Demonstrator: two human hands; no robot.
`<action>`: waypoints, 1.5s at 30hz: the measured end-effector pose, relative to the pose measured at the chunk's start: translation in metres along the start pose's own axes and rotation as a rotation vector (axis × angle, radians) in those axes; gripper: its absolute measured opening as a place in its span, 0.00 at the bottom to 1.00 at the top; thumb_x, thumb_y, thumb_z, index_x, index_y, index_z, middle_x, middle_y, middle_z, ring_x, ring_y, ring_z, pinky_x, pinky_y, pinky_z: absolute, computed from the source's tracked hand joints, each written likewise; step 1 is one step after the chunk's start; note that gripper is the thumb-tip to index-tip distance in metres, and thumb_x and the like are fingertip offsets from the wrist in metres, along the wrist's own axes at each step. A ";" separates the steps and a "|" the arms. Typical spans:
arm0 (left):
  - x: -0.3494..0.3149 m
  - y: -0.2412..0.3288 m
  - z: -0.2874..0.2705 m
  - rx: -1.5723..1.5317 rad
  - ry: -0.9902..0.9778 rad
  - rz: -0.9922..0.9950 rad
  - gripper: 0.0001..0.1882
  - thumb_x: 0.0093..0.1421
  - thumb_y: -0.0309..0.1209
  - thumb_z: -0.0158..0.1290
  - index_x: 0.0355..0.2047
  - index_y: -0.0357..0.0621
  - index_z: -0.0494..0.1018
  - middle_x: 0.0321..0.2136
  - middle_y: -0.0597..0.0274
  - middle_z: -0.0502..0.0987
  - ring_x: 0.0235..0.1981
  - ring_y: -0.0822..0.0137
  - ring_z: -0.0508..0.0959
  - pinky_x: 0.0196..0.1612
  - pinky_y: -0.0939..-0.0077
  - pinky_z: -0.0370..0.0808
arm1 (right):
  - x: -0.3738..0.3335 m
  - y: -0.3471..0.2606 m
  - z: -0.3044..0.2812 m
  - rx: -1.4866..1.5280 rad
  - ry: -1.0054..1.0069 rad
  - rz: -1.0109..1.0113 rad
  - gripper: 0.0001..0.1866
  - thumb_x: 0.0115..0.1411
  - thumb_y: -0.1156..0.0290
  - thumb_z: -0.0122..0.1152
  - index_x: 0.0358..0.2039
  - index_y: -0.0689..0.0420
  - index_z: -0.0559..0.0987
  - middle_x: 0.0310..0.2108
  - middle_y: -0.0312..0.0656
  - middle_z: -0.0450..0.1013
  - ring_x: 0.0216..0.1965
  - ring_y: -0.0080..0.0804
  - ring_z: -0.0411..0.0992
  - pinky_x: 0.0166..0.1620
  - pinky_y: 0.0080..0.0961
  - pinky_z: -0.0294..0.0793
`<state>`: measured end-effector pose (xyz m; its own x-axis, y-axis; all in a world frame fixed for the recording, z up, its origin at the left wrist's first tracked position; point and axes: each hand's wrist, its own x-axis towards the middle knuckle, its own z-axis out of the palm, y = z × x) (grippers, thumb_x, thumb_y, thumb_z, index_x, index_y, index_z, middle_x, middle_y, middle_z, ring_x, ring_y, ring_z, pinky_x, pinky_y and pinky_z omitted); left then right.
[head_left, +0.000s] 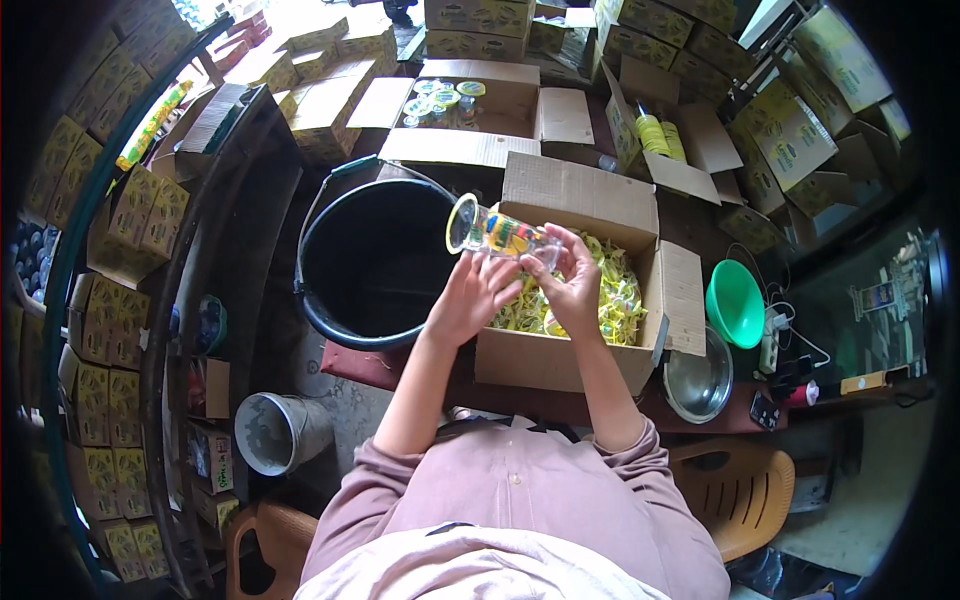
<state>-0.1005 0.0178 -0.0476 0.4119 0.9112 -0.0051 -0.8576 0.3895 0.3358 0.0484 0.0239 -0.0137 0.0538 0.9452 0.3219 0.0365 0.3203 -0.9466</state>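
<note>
A clear plastic cup [510,234] with a yellow-edged lid or rim and a colourful printed side lies tilted in the air, its wide end toward the left. My right hand [572,290] grips the narrow end between thumb and fingers. Just under the wide end is my left hand [468,297], fingers spread and palm turned up; whether it touches the cup I cannot tell. Below both hands stands an open cardboard box [570,365] filled with yellow-and-white strips or wrappers [622,300]. To the left is a large black bucket [318,315] with its handle raised.
Behind, an open carton [460,150] holds several lidded cups [437,100]. Yellow bottles [655,135] stand in another carton. A green bowl [736,303] and a steel bowl [698,388] sit at right near a power strip [770,345]. A grey bucket [285,433] stands lower left.
</note>
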 end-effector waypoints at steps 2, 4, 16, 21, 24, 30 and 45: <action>-0.031 0.012 0.003 0.266 -0.192 -0.170 0.37 0.55 0.50 0.46 0.58 0.47 0.48 0.53 0.51 0.59 0.51 0.57 0.64 0.53 0.58 0.60 | 0.016 -0.011 0.004 -0.280 0.013 -0.288 0.21 0.45 0.75 0.65 0.40 0.63 0.72 0.33 0.43 0.73 0.33 0.24 0.72 0.37 0.21 0.72; -0.062 0.032 0.013 0.503 -0.336 -0.252 0.41 0.52 0.52 0.49 0.58 0.43 0.47 0.52 0.51 0.60 0.50 0.59 0.66 0.52 0.62 0.62 | 0.022 -0.013 0.008 -0.473 -0.264 -0.439 0.20 0.43 0.73 0.65 0.39 0.60 0.72 0.33 0.45 0.72 0.34 0.35 0.72 0.40 0.29 0.71; -0.089 0.085 -0.025 1.219 0.646 0.989 0.22 0.54 0.28 0.50 0.48 0.41 0.58 0.35 0.64 0.65 0.33 0.75 0.67 0.35 0.82 0.66 | 0.017 -0.024 0.026 -0.345 -0.490 -0.433 0.16 0.40 0.72 0.62 0.34 0.56 0.74 0.34 0.43 0.68 0.35 0.41 0.68 0.39 0.32 0.69; -0.072 0.071 -0.031 1.721 0.777 1.047 0.20 0.53 0.26 0.51 0.46 0.41 0.60 0.34 0.62 0.66 0.34 0.73 0.67 0.35 0.80 0.63 | 0.025 0.001 0.007 -0.169 -0.299 0.047 0.18 0.44 0.67 0.65 0.36 0.61 0.75 0.29 0.41 0.71 0.27 0.25 0.71 0.29 0.21 0.72; -0.071 0.068 -0.031 1.723 0.810 0.998 0.18 0.53 0.26 0.50 0.45 0.42 0.61 0.34 0.63 0.66 0.33 0.73 0.67 0.33 0.81 0.63 | 0.056 0.037 -0.029 0.116 0.037 0.071 0.17 0.46 0.66 0.65 0.36 0.60 0.76 0.27 0.35 0.72 0.23 0.16 0.67 0.25 0.14 0.69; -0.069 0.069 -0.026 1.747 0.868 0.876 0.17 0.53 0.26 0.50 0.43 0.42 0.61 0.32 0.62 0.67 0.34 0.71 0.67 0.34 0.78 0.63 | 0.167 0.047 -0.155 -0.666 0.460 -0.268 0.17 0.40 0.67 0.67 0.31 0.62 0.76 0.26 0.46 0.72 0.26 0.37 0.72 0.32 0.28 0.71; -0.063 0.070 -0.023 1.852 1.102 0.659 0.14 0.55 0.28 0.48 0.41 0.41 0.62 0.29 0.63 0.66 0.29 0.74 0.67 0.32 0.83 0.64 | 0.284 0.237 -0.210 -0.788 -0.225 0.041 0.31 0.25 0.60 0.73 0.34 0.57 0.76 0.35 0.46 0.73 0.39 0.40 0.71 0.43 0.30 0.70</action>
<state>-0.1939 -0.0095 -0.0454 -0.5586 0.7711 0.3057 0.6516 0.1799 0.7369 0.2823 0.3555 -0.1429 -0.1279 0.9721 0.1966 0.7338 0.2261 -0.6407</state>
